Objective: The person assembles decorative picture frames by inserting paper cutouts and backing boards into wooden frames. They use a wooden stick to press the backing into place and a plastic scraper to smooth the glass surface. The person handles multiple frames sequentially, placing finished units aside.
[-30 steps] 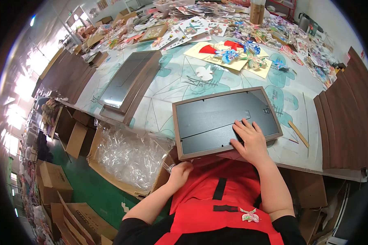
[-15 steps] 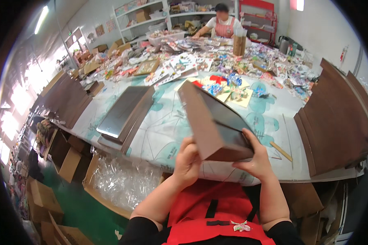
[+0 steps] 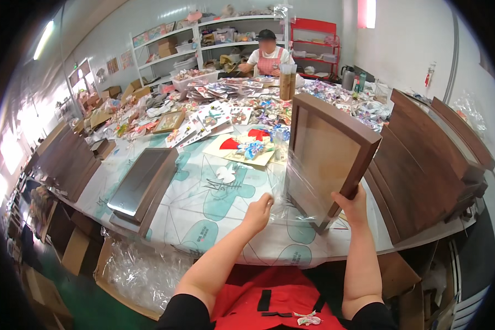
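Observation:
A deep brown shadow-box frame (image 3: 367,157) stands tilted upright above the near side of the table. My right hand (image 3: 354,205) grips its lower right edge, thumb on the front. Clear plastic film (image 3: 280,205) hangs off the frame's left side and stretches toward my left hand (image 3: 257,214). That hand is closed in a pinch on the film, apart from the frame. Left of my hands, a flat dark frame with a shiny pane (image 3: 135,190) lies stacked on another.
Brown frames (image 3: 423,170) are stacked at the right, more frames (image 3: 71,159) at the left. Ribbon pieces and cards (image 3: 214,118) cover the far table. A box of crumpled clear film (image 3: 143,269) sits below the front edge. Another person (image 3: 268,60) works across the table.
The frame has turned upright and moved right, its pane side now showing. My left hand has left the frame and draws film out leftward. My view has shifted too.

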Tool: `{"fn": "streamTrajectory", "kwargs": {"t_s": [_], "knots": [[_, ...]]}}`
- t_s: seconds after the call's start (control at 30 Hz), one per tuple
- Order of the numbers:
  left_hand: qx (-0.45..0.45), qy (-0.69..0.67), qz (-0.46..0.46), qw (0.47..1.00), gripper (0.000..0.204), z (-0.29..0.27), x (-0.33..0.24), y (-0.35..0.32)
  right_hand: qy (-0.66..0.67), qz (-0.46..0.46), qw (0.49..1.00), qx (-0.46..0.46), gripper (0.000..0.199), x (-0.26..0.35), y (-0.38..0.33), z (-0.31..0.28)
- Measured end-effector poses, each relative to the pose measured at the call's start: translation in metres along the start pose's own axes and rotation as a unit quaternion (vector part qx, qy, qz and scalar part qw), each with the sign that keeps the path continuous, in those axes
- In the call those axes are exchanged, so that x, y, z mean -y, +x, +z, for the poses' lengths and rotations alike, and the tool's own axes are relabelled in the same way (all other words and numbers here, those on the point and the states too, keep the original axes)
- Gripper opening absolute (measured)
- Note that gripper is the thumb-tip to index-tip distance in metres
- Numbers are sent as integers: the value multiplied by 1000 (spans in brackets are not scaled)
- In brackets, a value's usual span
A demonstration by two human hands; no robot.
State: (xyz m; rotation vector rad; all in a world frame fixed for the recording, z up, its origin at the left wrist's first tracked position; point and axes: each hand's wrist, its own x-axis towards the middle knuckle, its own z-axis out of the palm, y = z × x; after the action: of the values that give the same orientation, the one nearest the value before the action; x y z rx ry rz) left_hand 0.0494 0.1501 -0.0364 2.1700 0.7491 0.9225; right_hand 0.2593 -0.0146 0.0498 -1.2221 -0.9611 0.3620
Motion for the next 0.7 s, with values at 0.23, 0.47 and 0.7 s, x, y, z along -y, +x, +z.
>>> {"fn": "streamTrajectory", "kwargs": {"t_s": [0.23, 0.47, 0.7], "knots": [[150, 286, -3, 946, 21, -54, 1, -93, -58, -93, 986, -122, 40, -8, -4, 14], [-9, 364, -147, 920, 19, -162, 81, -199, 196, 40, 957, -208, 56, 28, -3, 5], [156, 465, -477, 730, 29, -285, 226, -345, -127, -136, 979, -88, 41, 55, -37, 57]]}}
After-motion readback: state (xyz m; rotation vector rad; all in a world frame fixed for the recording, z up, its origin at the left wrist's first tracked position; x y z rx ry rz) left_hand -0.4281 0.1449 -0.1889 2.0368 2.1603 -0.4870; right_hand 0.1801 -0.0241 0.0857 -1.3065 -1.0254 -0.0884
